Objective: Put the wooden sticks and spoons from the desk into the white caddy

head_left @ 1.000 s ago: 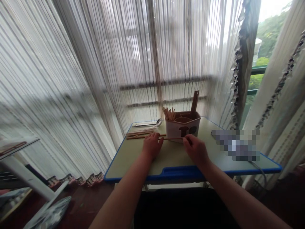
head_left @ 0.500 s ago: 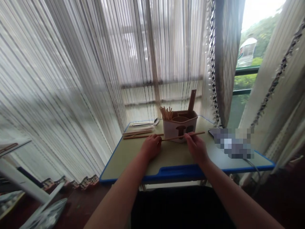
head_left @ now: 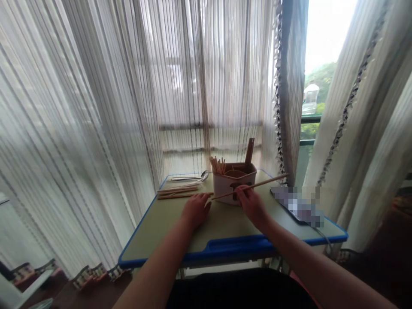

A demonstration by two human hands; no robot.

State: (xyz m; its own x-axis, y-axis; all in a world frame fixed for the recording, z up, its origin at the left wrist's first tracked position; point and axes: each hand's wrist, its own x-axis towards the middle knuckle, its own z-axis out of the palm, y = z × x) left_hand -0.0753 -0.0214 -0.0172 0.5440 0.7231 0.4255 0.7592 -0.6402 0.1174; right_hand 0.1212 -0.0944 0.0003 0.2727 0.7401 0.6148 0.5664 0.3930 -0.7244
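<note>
My right hand (head_left: 249, 201) pinches a wooden chopstick (head_left: 268, 182) in front of the utensil holder. The stick slants, its right end raised and its left end low, close to the fingertips of my left hand (head_left: 196, 210). That left hand rests palm down on the table, fingers stretched and thumb apart. Just beyond its fingers, another chopstick (head_left: 174, 197) lies flat, partly hidden by them. The pinkish holder (head_left: 222, 182) has several light sticks (head_left: 218, 165) in its left section and taller brown chopsticks (head_left: 249, 152) standing at the right.
Several more chopsticks (head_left: 178, 188) lie at the table's left, with a slotted metal spoon (head_left: 204, 175) behind them. A blurred-out device (head_left: 296, 206) with a cable is on the right. The table (head_left: 154, 231) has a blue edge; curtains (head_left: 128, 107) hang behind it.
My left hand has let go of the chopstick's left end and its fingers have spread. My right hand has tilted the stick, raising its right end. The view has shifted.
</note>
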